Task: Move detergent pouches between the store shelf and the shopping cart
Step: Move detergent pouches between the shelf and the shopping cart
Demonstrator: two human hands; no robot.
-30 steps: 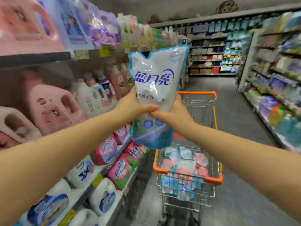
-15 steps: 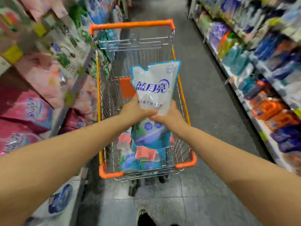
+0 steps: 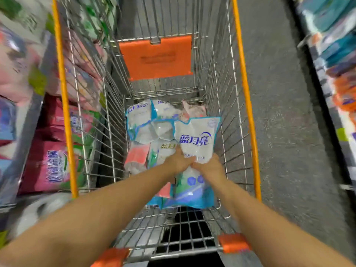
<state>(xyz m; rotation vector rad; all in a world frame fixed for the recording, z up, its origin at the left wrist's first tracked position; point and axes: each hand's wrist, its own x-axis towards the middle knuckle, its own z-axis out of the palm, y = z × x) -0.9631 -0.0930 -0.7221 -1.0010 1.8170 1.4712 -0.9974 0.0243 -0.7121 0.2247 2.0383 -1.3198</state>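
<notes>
My left hand (image 3: 178, 162) and right hand (image 3: 210, 168) grip the pouch (image 3: 196, 139) mid-body, fingers curled round it, long axis pointing away from me (top farthest), low over the other pouches (image 3: 146, 124) in the cart (image 3: 248, 112).

Both arms are bare skin along everything that shows. The left forearm (image 3: 100, 214) looks broad and smooth near the camera and narrows to a slim wrist. The right forearm (image 3: 256, 214) tapers the same way. The left hand (image 3: 178, 162) and right hand (image 3: 210, 168) are bare too, with rounded knuckles and edges slightly softened by blur.
</notes>
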